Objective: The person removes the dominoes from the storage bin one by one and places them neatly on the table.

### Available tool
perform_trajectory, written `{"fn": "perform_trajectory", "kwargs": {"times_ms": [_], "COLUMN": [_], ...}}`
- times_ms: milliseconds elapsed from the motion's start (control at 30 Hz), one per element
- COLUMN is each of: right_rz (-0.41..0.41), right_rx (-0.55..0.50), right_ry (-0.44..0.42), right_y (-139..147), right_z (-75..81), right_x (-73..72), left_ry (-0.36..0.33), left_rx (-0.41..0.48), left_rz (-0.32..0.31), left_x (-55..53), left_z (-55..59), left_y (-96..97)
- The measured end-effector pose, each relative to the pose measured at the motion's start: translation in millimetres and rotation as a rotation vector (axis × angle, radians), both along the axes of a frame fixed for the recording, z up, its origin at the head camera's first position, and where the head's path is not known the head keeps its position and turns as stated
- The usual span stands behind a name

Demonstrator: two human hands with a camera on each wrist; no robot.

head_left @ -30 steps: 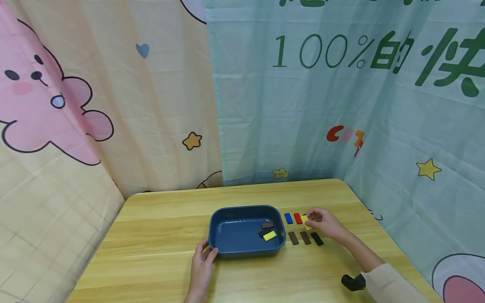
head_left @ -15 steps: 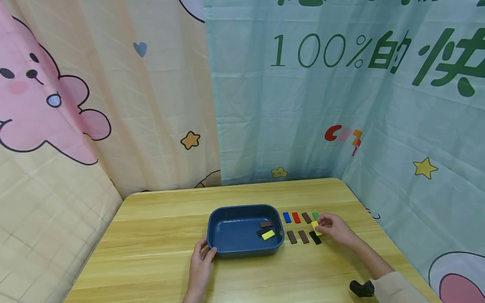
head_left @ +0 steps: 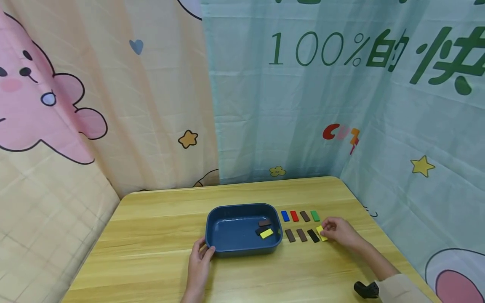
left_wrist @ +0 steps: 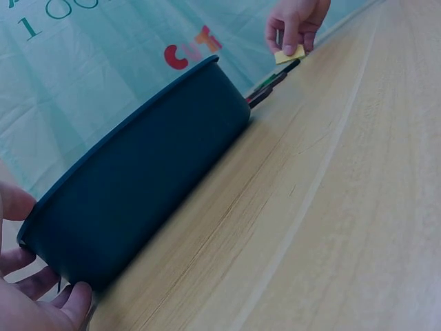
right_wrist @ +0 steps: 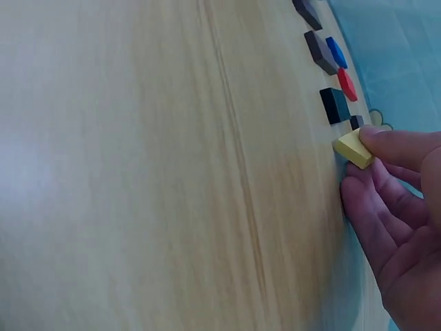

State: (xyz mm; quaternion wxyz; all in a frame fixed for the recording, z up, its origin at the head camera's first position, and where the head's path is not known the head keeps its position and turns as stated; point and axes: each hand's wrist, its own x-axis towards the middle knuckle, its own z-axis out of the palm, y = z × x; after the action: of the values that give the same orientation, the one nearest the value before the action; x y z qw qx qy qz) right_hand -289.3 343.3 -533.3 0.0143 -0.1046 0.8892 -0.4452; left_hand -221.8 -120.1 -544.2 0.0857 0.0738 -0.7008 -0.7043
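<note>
- Left of centre, low in the frame, our left hand (head_left: 199,263) is gripping the near corner of the dark blue tray (head_left: 242,253), thumb and fingers closing round it; a light hold is probably serving best, as tugging risks jostling the tiles beside it.
- At the tray's right end, a loose brown tile (head_left: 264,223), a loose black tile (head_left: 260,231) and a loose yellow tile (head_left: 267,233) are lying close together (we are leaving those alone for now).
- Right of the tray, the upper line is running blue tile (head_left: 285,216), red tile (head_left: 294,216), middle brown tile (head_left: 305,216), green tile (head_left: 315,216); the lower line is running first brown tile (head_left: 290,235), second brown tile (head_left: 301,235), end black tile (head_left: 313,236). We should be matching their slant and gaps.
- Further right, our right hand (head_left: 339,231) is pinching the held yellow tile (right_wrist: 353,148) between thumb and fingertips, just beside the end black tile. It is tilting in the right wrist view; whether it is touching the table (head_left: 151,235), we cannot tell. We should be levelling it, easing it flat, then parting our fingers without nudging its neighbour.
</note>
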Motion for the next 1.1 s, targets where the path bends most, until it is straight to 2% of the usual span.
{"fn": "perform_trajectory", "kwargs": {"times_ms": [133, 300, 767, 1100], "right_rz": [0.018, -0.045, -0.047, -0.056], "right_rx": [0.095, 0.195, 0.222, 0.236], "right_ry": [0.044, 0.076, 0.087, 0.12], "right_y": [2.4, 4.4, 3.9, -1.7], "right_z": [-1.0, -2.1, -5.2, 3.4], "right_x": [0.8, 1.3, -1.6, -1.6], "left_ry": [-0.012, -0.023, -0.017, -0.011], "left_rx": [-0.003, 0.0, 0.022, 0.018], "left_rz": [0.003, 0.004, -0.01, -0.005], "left_x": [-0.5, -1.3, -0.7, -1.1], "left_z": [1.1, 2.0, 1.1, 1.1], "left_y": [-0.3, 0.0, -1.6, -1.3]}}
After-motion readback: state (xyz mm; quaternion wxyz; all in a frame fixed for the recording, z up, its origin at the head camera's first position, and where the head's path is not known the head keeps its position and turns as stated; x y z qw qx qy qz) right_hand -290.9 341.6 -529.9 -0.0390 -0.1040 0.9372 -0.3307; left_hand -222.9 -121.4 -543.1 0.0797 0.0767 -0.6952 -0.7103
